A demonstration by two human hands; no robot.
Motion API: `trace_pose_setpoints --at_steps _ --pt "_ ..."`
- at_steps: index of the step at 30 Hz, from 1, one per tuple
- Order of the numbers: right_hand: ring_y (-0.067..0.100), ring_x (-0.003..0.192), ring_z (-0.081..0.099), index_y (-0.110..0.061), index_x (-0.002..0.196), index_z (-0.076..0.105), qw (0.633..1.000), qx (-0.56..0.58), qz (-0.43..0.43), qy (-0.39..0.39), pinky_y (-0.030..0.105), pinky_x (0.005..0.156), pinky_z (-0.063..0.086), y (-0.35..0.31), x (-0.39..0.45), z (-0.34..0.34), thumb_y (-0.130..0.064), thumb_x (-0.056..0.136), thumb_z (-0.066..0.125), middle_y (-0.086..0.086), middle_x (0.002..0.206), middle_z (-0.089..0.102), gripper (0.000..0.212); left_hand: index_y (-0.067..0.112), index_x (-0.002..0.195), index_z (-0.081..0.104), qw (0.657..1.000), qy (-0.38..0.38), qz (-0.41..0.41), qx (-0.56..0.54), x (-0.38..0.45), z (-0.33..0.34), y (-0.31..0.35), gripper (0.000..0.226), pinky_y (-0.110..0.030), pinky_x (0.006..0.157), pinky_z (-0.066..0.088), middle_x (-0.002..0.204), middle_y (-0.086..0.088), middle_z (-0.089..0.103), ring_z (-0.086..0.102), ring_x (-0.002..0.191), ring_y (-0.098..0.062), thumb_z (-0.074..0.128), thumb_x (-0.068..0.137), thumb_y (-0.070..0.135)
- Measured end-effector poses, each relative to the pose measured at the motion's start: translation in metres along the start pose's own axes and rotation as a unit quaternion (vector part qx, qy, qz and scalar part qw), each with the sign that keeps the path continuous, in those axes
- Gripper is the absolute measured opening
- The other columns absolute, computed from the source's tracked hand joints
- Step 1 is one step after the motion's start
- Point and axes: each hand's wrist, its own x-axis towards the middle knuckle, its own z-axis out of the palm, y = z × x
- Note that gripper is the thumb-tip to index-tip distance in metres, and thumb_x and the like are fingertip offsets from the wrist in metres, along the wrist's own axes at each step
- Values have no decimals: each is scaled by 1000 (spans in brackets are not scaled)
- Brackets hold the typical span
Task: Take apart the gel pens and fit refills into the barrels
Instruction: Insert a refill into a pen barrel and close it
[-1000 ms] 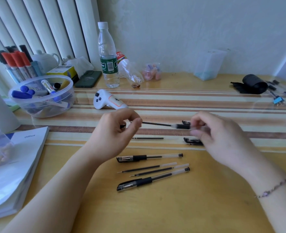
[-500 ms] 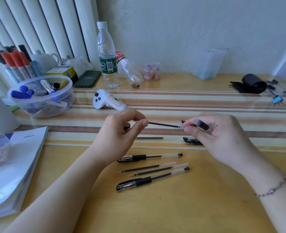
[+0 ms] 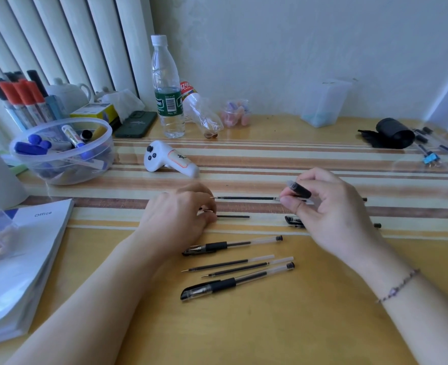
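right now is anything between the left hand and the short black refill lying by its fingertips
Nothing visible. The left hand rests on the table with its fingertips right at the near end of the short refill, and the striped mat around it is bare.

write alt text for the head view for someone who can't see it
A person's right hand pinches a black pen part and a refill above a striped mat, while the left hand rests by another refill. Two gel pens and two loose refills lie nearer on the wooden desk.
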Motion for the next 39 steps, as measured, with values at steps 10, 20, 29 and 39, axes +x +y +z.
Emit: trace_pose_setpoints --at_steps 10,20,29,39 --pt "-1 45 37 -28 91 77 981 -187 -36 -44 21 40 30 -11 1 30 -38 85 70 -15 83 57 13 29 94 68 954 175 -237 -46 10 -25 -35 11 -31 62 35 88 8 54 47 80 -21 57 95 28" --pt "-2 54 52 -39 100 69 984 -171 -4 -54 24 42 45 -14 8 14 -75 81 45 -16 83 62 47 31 88 66 978 137 -123 -98 8 -13 -14 10 -28 57 34 91 15 61 52 72 -15 61 92 23" --pt "5 65 61 -32 105 64 995 -92 45 -9 31 55 50 7 11 1 -26 97 52 -14 76 68 16 29 85 64 976 127 -72 -159 6 -11 -8 12 -27 57 38 91 13 62 49 66 -3 61 93 20" --pt "8 98 63 -23 116 68 997 3 -62 -38 33 82 53 -2 7 3 -30 98 46 -12 105 69 29 34 79 61 977 111 -66 -172 5 -6 -8 18 -27 50 32 63 11 58 44 52 -9 61 92 22"
